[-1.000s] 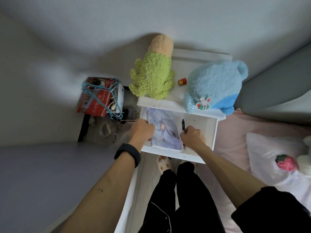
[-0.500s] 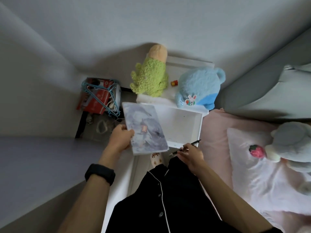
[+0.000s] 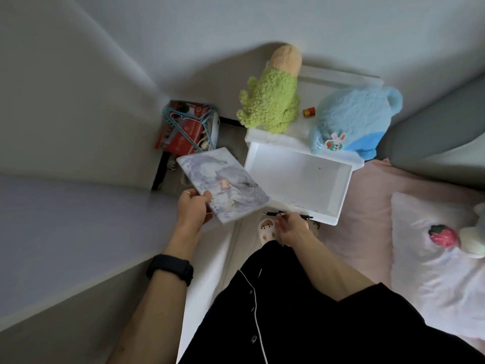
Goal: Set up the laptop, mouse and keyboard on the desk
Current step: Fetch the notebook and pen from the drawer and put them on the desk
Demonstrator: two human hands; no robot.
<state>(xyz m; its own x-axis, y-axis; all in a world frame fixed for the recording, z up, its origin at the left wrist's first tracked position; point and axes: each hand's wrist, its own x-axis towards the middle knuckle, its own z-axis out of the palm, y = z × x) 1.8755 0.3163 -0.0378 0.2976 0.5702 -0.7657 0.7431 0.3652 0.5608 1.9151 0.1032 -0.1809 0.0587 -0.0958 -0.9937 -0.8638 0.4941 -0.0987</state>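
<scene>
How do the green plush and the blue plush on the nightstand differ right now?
The green plush is nubbly, with a tan top end, and sits at the left of the nightstand; the blue plush is smoother fur, rounder and bulkier, at the right. The blue plush carries a rabbit patch; the green plush shows none. The blue plush overhangs the open drawer more. Both rest untouched on the nightstand.

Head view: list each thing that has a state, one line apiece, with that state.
Drawer: pulled open, empty.
Flat marbled case: closed, lifted clear of the drawer, tilted.
Pen: held level over the drawer's front edge.
Left hand: gripping the case's corner.
Right hand: pinching the pen.
</scene>
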